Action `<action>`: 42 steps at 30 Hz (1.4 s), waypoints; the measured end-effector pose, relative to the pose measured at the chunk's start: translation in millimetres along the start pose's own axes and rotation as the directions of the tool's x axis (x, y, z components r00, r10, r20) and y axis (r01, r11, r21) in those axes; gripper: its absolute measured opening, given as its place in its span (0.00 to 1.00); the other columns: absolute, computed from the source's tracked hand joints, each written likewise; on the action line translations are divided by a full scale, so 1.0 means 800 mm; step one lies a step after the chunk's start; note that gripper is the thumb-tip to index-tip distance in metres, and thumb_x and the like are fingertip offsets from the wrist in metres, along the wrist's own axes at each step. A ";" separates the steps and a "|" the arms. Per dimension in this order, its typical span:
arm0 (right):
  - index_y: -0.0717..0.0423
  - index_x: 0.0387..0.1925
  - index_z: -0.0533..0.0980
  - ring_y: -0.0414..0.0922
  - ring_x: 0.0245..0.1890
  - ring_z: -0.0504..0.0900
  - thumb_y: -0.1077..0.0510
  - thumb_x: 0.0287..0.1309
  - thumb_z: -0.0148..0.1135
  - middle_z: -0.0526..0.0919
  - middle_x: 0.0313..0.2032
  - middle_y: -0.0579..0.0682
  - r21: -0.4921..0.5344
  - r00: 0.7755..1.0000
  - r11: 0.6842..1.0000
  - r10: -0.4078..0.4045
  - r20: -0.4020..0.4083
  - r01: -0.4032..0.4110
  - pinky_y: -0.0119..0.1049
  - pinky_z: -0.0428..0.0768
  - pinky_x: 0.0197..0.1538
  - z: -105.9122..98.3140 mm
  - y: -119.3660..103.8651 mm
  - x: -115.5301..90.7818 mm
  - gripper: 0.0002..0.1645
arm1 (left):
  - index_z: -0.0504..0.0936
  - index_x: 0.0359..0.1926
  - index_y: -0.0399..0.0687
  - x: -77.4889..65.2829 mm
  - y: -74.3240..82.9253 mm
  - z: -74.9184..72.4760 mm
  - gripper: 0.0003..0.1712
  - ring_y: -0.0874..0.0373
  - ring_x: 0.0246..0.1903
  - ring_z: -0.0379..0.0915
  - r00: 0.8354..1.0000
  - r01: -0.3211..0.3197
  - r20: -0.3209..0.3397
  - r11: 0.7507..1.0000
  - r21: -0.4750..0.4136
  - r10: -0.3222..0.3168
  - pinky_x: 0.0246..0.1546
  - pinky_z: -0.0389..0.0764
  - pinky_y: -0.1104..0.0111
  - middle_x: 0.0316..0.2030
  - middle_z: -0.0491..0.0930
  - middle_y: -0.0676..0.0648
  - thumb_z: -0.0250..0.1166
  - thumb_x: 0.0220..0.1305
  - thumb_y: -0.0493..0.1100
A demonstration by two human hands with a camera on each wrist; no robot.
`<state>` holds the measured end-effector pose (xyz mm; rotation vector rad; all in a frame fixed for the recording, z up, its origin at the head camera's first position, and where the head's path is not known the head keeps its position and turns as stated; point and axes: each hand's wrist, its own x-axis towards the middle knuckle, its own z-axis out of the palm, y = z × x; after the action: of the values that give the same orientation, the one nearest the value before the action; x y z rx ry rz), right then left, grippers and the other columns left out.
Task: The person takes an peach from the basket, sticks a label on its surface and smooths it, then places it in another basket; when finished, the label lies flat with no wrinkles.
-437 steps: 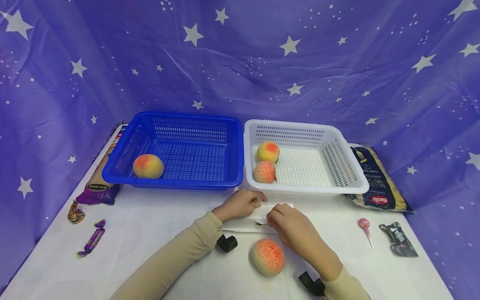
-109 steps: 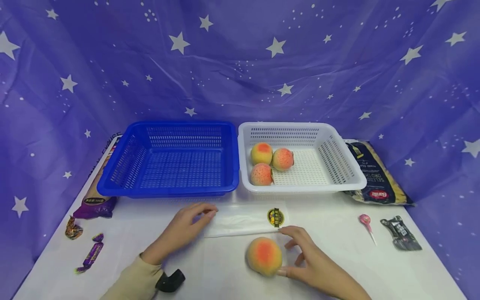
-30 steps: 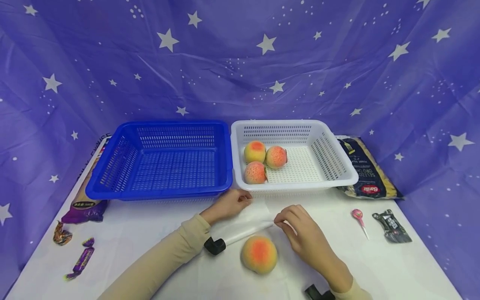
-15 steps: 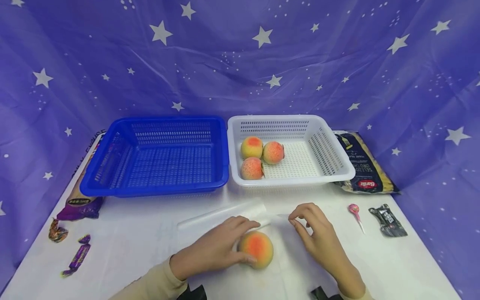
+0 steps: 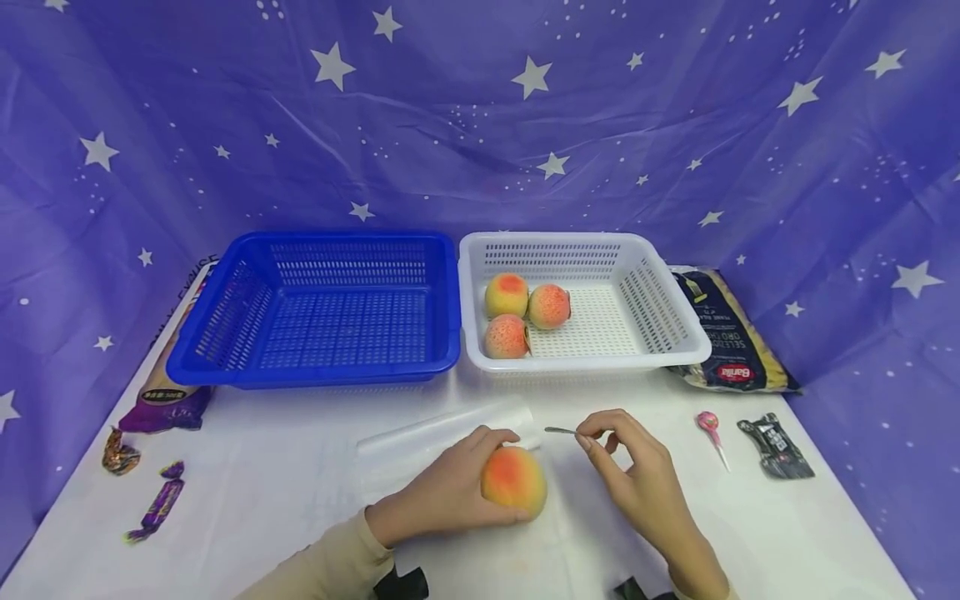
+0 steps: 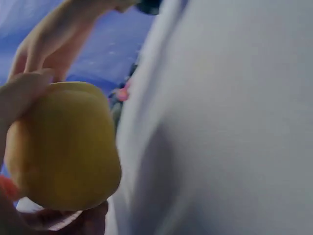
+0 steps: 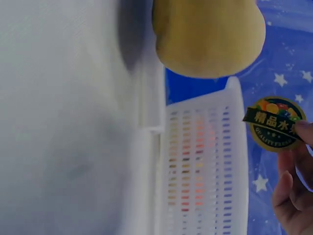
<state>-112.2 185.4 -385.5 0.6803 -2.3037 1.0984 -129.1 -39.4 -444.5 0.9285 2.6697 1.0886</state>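
Observation:
My left hand point(image 5: 442, 493) grips a yellow peach with a red blush point(image 5: 516, 482), thumb along the near side and fingers over the far side. In the left wrist view the peach point(image 6: 68, 147) fills much of the left side. To its right, my right hand point(image 5: 637, 475) pinches a fruit sticker point(image 5: 559, 430) by its edge, seen nearly edge-on. The right wrist view shows the sticker point(image 7: 274, 123) as round, black and gold, with printed fruit and a banner. Behind the left hand lies a glossy, partly curled backing strip point(image 5: 438, 431).
A white basket point(image 5: 592, 363) at the back holds three peaches point(image 5: 507, 337) in its left part. Beside it stands a blue basket point(image 5: 315, 375). Wrapped candies point(image 5: 159, 504), a lollipop point(image 5: 708, 427), a black packet point(image 5: 777, 446) and a pasta bag point(image 5: 731, 333) lie toward the sides.
Earlier, a peach left the blue basket and the white basket gained one. Since then the sticker has come off the strip into my right hand; my left hand let go of the strip and took the peach.

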 end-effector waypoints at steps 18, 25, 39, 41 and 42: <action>0.44 0.38 0.72 0.43 0.35 0.77 0.51 0.55 0.58 0.77 0.33 0.46 0.302 0.816 0.770 0.455 0.357 -0.562 0.35 0.75 0.38 0.033 -0.023 -0.006 0.08 | 0.55 0.54 0.53 0.010 -0.011 -0.031 0.45 0.56 0.32 0.73 0.952 0.304 0.252 0.643 -0.703 -0.174 0.29 0.77 0.58 0.43 0.69 0.44 0.56 0.41 0.72; 0.41 0.36 0.72 0.43 0.27 0.78 0.49 0.53 0.59 0.77 0.29 0.42 0.210 0.854 0.837 0.448 0.266 -0.505 0.32 0.72 0.32 0.042 -0.026 -0.010 0.08 | 0.53 0.53 0.52 0.011 -0.009 -0.025 0.47 0.57 0.33 0.71 0.956 0.287 0.252 0.661 -0.693 -0.150 0.27 0.77 0.59 0.43 0.68 0.45 0.54 0.40 0.75; 0.50 0.39 0.73 0.38 0.31 0.69 0.63 0.44 0.67 0.72 0.37 0.44 0.081 0.991 0.988 0.132 -0.006 -0.131 0.25 0.68 0.28 0.055 -0.035 -0.010 0.17 | 0.55 0.50 0.53 0.007 0.003 -0.027 0.29 0.55 0.31 0.72 0.937 0.350 0.250 0.622 -0.700 -0.245 0.28 0.76 0.61 0.40 0.71 0.44 0.57 0.55 0.59; 0.53 0.41 0.72 0.41 0.32 0.70 0.62 0.43 0.67 0.72 0.38 0.46 0.103 0.984 0.979 0.176 0.024 -0.177 0.25 0.69 0.28 0.052 -0.042 -0.006 0.20 | 0.55 0.51 0.53 0.006 0.002 -0.027 0.28 0.55 0.31 0.72 0.941 0.339 0.252 0.609 -0.717 -0.228 0.28 0.76 0.60 0.41 0.72 0.44 0.56 0.57 0.59; 0.55 0.42 0.72 0.42 0.33 0.70 0.62 0.43 0.68 0.72 0.39 0.47 0.118 0.978 0.971 0.202 0.046 -0.206 0.25 0.70 0.28 0.051 -0.045 -0.005 0.21 | 0.56 0.51 0.52 0.006 0.001 -0.027 0.28 0.55 0.31 0.72 0.942 0.335 0.254 0.602 -0.725 -0.217 0.29 0.76 0.60 0.41 0.72 0.44 0.55 0.58 0.58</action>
<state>-95.7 133.8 -390.3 0.5177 -2.3921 1.3402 -139.3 -49.2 -427.2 0.3686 1.8049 1.7514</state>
